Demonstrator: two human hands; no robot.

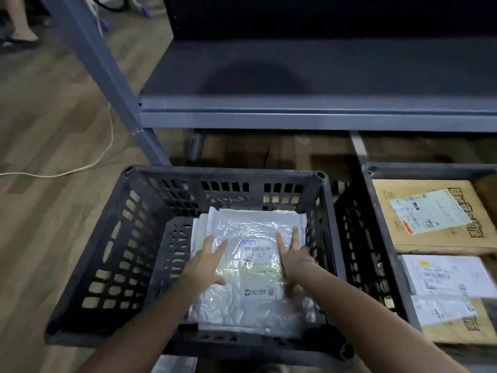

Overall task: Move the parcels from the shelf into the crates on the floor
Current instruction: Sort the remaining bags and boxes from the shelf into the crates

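A white plastic mailer parcel (252,265) with a barcode label lies flat on top of other white parcels inside the black slotted crate (107,238) on the floor. My left hand (207,262) rests on the parcel's left side with its fingers straight and spread. On the parcel's right side lies my right hand (294,259), fingers also straight. A second crate (376,211) to the right holds a brown cardboard box (435,211) and flatter labelled parcels (446,278). The grey shelf board (295,76) above the crates is bare.
A grey shelf upright (107,76) slants down at left of the crate. A white cable (80,168) runs over the wooden floor at left. Cardboard (317,154) lies under the shelf behind the crates. A person's foot (22,25) shows at far top left.
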